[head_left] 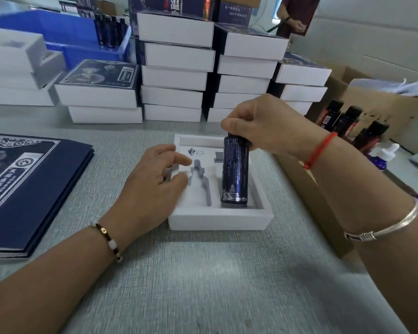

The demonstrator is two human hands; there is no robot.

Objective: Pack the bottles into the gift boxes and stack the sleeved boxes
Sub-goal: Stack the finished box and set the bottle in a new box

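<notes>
An open white gift box (219, 219) with a foam insert lies on the grey table in front of me. My right hand (258, 121) is shut on the cap end of a dark blue bottle (235, 169), whose base rests in the insert's right slot while the bottle stands tilted. The left slot (199, 182) is empty. My left hand (155, 179) rests flat on the box's left edge, fingers spread, holding nothing. Stacks of sleeved boxes (176, 66) stand behind the open box.
A pile of flat dark blue sleeves (27, 186) lies at the left. More bottles (348, 121) stand in a cardboard carton at the right, near a white dropper bottle (384, 153). Blue crates (58, 27) with bottles sit at the back left. Another person stands at the back right.
</notes>
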